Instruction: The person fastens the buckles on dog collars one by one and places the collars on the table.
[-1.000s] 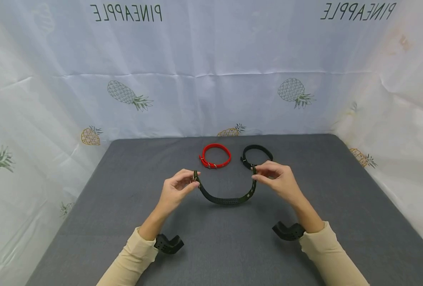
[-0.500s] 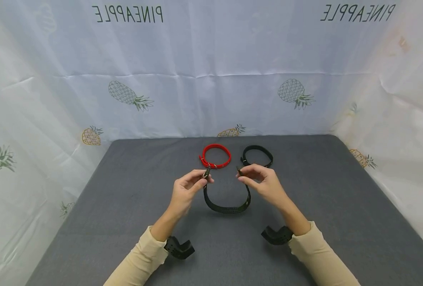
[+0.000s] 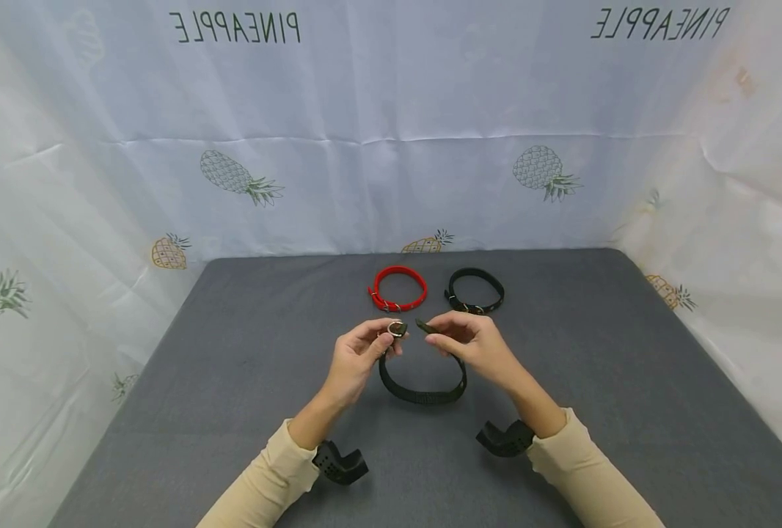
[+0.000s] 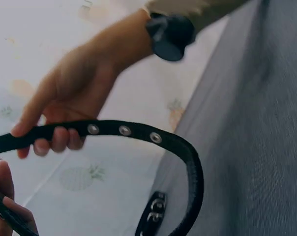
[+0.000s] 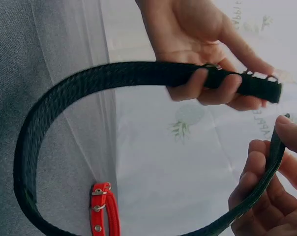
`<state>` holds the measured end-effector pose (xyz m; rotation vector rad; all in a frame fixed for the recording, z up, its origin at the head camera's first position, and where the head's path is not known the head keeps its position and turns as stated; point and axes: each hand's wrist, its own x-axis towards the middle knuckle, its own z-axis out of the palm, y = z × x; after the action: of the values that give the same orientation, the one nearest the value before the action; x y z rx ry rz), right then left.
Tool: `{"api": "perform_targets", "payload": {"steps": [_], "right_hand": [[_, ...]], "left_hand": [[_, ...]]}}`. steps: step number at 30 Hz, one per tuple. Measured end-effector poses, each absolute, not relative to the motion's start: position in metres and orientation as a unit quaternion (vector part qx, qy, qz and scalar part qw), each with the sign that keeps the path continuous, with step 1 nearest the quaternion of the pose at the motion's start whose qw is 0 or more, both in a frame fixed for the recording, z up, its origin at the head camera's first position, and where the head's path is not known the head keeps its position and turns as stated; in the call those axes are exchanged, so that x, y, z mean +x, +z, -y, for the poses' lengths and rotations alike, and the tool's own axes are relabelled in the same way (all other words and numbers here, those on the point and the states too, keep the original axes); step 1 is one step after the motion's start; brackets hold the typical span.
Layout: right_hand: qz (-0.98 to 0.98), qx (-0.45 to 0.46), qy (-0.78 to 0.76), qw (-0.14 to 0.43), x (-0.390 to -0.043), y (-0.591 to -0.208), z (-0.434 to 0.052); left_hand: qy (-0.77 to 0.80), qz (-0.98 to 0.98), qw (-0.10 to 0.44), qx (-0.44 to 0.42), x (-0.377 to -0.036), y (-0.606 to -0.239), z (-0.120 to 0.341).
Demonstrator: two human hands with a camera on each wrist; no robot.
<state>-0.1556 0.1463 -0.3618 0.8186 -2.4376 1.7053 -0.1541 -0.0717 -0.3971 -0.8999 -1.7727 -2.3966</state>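
The left hand [image 3: 354, 359] pinches the buckle end [image 3: 397, 329] of a dark green collar [image 3: 422, 394], thumb and fingers pressed on the strap just behind the metal ring; the right hand [image 3: 473, 345] pinches the pointed tip end [image 3: 424, 325] between thumb and forefinger. The strap hangs between them as a U-shaped loop, its bottom low over the grey table [image 3: 232, 411]. The tip lies just right of the buckle, near but apart, pointing leftward toward it, so the strap's free end runs roughly in line with the ring's opening. In the left wrist view the eyelets [image 4: 124, 131] show along the tip end. Beyond the hands, well apart, a buckled red collar [image 3: 399, 288] and a black collar [image 3: 474, 290] lie side by side.
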Motion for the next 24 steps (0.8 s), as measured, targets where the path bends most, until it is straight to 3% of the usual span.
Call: {"api": "perform_targets", "payload": {"steps": [13,24], "right_hand": [[0.810,0.271,0.519,0.046,-0.1514,-0.3520,-0.1470],[0.818,0.285,0.496,0.057,-0.1506,-0.3527,-0.1429]], "left_hand": [[-0.644,0.704,0.060,-0.293,-0.1527,-0.3950,0.0767],[-0.587,0.748,0.069,-0.301,-0.1542,-0.3932,0.0755]]}}
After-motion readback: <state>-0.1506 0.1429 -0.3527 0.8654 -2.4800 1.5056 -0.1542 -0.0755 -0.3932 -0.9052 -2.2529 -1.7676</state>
